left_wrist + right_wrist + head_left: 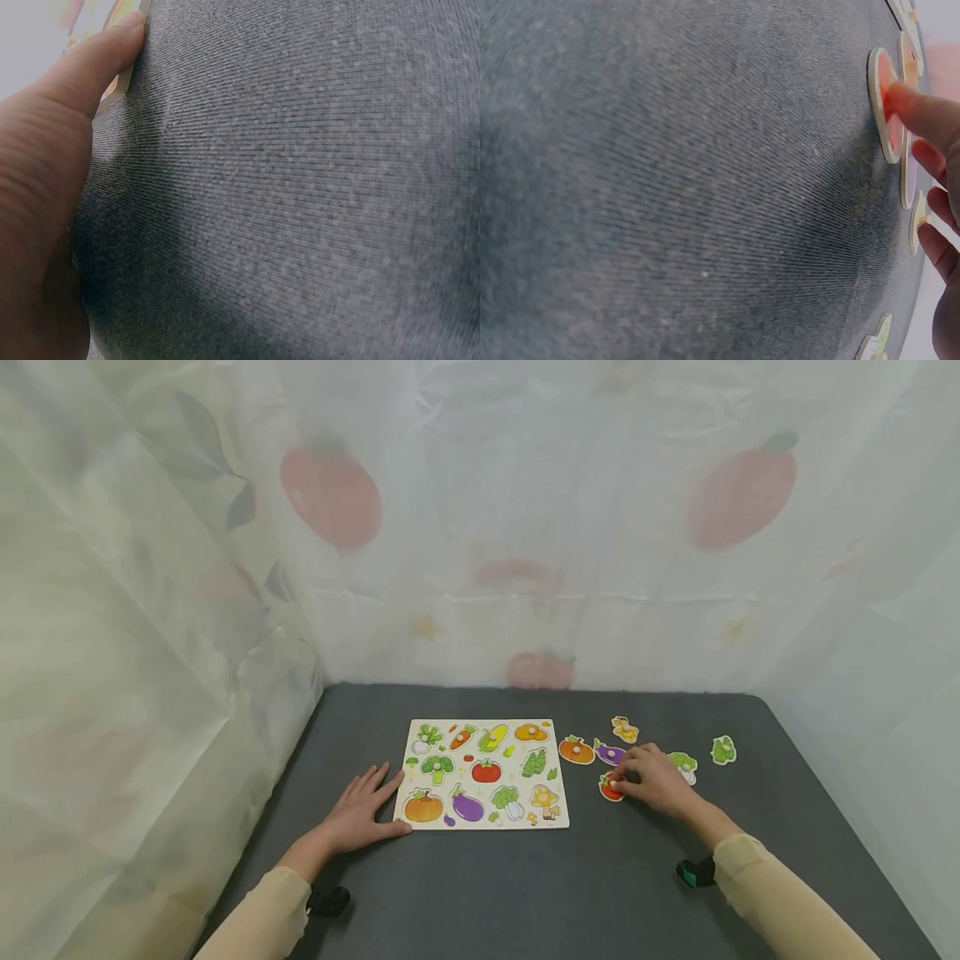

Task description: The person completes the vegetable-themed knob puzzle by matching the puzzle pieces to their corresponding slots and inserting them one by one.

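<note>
Six loose vegetable pieces lay on the dark bench (487, 893), to the right of a pale vegetable puzzle board (525, 825). Nearest the wearer was the tomato piece (610, 794), pinched between the thumb and forefinger of the right hand (658, 781); whether it had left the cloth could not be told. Just beyond it lay the eggplant piece (607, 753), partly under that hand in the head view, with the pumpkin piece (587, 755) to its left, close to the board. The mushroom piece (624, 729) sat farther back, the leafy cabbage piece (682, 767) beside the knuckles, and the pea-pod piece (723, 750) well apart at the far right. The left hand (360, 814) was spread flat and gripped nothing, its fingertips at the board's left side and its thumb on the near corner.

The tomato piece looked thin, stiff and light, likely wood, with little risk of bending. Its rim seemed awkward to pry up from the cloth, so a pinch at the middle, where the pumpkin carried a knob, looked the surest hold.
</note>
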### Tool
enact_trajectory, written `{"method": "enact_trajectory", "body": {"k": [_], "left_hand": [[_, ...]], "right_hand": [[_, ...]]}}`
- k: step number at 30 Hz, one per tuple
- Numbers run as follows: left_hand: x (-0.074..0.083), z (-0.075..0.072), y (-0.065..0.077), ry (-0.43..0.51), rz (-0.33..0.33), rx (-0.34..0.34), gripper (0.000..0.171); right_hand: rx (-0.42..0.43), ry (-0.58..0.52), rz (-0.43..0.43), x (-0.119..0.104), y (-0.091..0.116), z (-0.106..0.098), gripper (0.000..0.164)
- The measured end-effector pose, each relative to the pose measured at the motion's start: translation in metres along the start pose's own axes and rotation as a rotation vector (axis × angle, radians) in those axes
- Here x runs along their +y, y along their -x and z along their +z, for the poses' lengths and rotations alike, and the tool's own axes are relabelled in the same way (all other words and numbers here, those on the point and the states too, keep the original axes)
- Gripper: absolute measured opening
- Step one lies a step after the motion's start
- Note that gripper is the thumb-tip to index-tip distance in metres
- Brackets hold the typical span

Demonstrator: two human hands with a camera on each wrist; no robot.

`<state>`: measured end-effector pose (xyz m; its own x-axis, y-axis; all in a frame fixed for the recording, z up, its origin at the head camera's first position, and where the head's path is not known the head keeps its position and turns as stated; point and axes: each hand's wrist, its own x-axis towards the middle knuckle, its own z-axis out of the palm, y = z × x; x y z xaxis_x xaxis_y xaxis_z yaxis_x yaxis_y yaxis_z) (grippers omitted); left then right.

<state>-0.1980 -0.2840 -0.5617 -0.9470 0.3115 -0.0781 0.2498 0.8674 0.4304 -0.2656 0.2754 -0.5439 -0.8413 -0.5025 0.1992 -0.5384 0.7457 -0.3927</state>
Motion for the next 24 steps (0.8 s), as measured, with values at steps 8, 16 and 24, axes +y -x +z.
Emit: {"method": "enact_trajectory", "body": {"k": [8, 16, 24], "left_hand": [[-0.0054, 0.0049, -0.0013, -0.003, 0.011, 0.018, 0.109], [-0.0084, 0.0065, -0.0018, 0.009, 0.032, 0.030, 0.108], [-0.0074, 0.0051, -0.0013, 0.001, 0.010, 0.016, 0.109]], "right_hand": [[0.024, -0.030, 0.024, 0.0004, 0.0018, 0.0052, 0.013], [0.009, -0.059, 0.047, 0.0003, 0.0030, 0.0059, 0.010], [-0.001, -0.082, 0.076, -0.0011, 0.0049, 0.0054, 0.007]]}}
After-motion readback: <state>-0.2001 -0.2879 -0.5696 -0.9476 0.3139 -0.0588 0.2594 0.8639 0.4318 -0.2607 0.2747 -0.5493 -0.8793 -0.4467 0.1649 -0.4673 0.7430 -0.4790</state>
